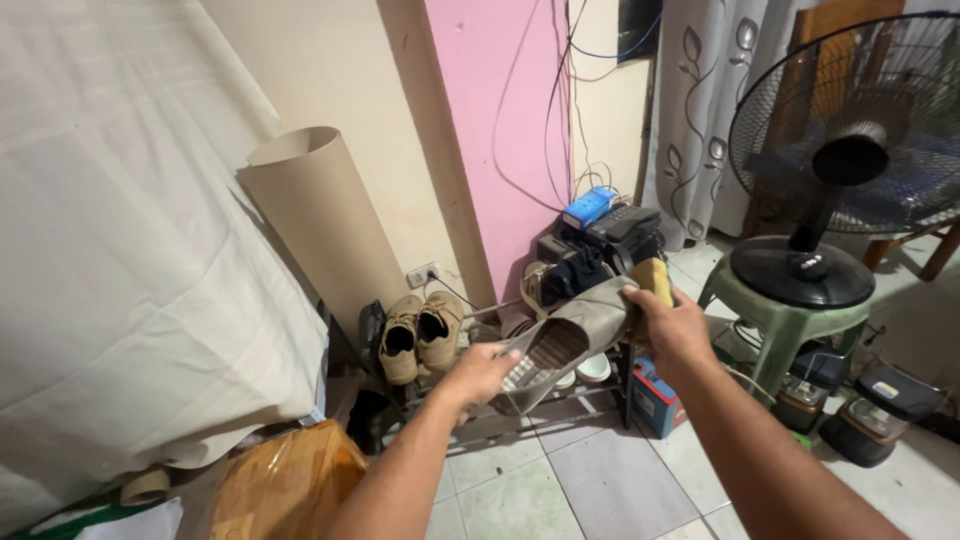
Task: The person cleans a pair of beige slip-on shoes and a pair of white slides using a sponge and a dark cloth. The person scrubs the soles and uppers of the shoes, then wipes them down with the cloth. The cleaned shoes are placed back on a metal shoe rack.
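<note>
A person's two bare arms reach forward over a tiled floor (pixel 560 480). The left hand (pixel 485 372) grips the heel end of a grey-beige shoe (pixel 565 335), turned so its pale ridged sole faces the viewer, held in the air just above a low metal shoe rack (pixel 520 415). The right hand (pixel 668 322) is closed around a yellow sponge (pixel 652 276), pressed against the toe end of the same shoe. A pair of tan shoes (pixel 420 333) sits on the rack to the left, beside a tall roll of brown cardboard (pixel 325 215). A black fan (pixel 850 130) stands on a green plastic stool (pixel 785 320) at right.
</note>
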